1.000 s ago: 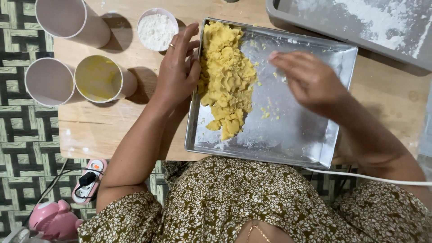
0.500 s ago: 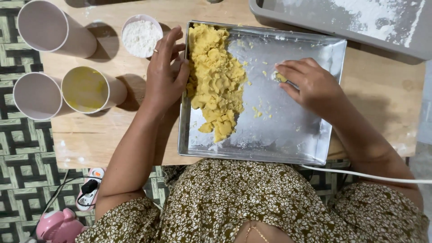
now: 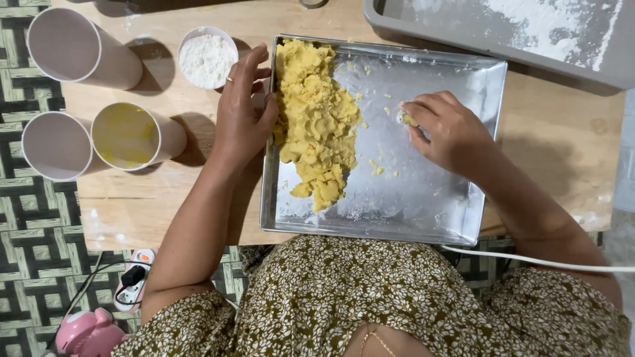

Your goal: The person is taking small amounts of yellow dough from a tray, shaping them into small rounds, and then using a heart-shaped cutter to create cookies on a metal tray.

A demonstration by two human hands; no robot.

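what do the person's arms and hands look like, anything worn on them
Both arms are bare to above the elbow. The left hand wears a thin ring on one finger; the right hand shows none. Short sleeves are olive-brown with a small white leaf print.

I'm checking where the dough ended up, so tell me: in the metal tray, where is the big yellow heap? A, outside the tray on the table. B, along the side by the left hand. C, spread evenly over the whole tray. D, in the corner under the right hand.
B: the yellow dough lies piled along the side of the tray where the left hand rests on its rim.
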